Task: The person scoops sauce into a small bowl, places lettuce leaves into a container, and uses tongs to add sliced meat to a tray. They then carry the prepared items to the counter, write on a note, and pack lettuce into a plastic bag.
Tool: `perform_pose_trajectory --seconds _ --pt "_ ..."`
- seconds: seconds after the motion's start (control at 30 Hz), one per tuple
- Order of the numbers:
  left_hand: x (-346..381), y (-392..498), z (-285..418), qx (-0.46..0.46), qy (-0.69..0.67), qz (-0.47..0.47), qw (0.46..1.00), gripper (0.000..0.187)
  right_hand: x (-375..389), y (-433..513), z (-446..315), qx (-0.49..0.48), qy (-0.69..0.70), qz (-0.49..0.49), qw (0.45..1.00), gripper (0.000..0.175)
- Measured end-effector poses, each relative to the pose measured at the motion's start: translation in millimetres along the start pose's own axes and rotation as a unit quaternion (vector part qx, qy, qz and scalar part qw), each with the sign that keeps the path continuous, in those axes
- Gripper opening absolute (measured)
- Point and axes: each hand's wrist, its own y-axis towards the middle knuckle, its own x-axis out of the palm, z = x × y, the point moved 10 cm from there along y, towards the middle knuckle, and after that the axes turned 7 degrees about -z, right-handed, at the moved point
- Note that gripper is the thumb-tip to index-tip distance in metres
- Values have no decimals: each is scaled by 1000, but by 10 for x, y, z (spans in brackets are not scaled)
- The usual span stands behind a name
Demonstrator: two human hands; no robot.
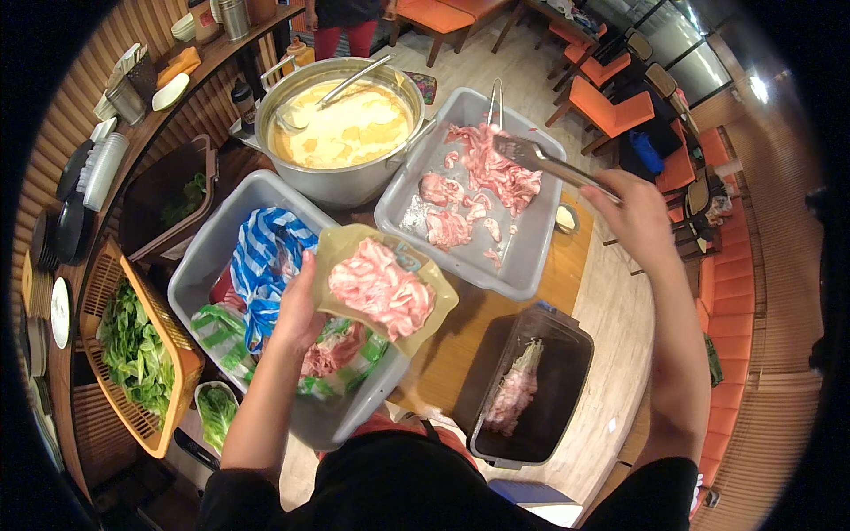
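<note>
My left hand [299, 299] grips the left edge of a yellowish-green plate [441, 282], which carries a heap of thinly sliced raw meat [382, 285]. The plate is above the right side of a grey tub [189, 265] holding blue-and-white and green-and-white striped plastic bags and more meat. In my right hand [634, 212] is a pair of metal tongs [558, 166], its dark, blurred tips over the sliced meat [491, 166] in a second grey tub [531, 285]. Whether the tips hold meat, I cannot tell. Another metal utensil [497, 106] leans at that tub's far rim.
A large metal pot [339, 179] of yellowish liquid with a ladle stands behind the tubs. A dark bin [578, 391] with meat is at right front; a yellow basket [182, 372] of leafy greens is at left. A person [345, 26] stands beyond the pot.
</note>
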Motion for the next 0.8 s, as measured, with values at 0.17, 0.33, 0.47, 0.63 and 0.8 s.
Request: perform_pose_trajectory --seconds 0.17,0.33,0.47,0.63,0.8 --pt "330 60 -37 -6 19 -6 1000 62 -694 -501 -242 39 110 19 993 32" --pt "752 26 -99 -16 37 -13 999 64 -596 -890 -595 -3 148 -8 989 28" --pt "810 78 -267 -32 92 -66 993 64 126 -943 -940 -35 87 -108 990 30" --pt "907 -93 -228 -23 80 -73 994 65 -77 -949 -880 -44 179 -100 978 30" --pt "752 -105 -255 -12 97 -86 992 63 5 -968 -903 -38 149 -74 985 30"
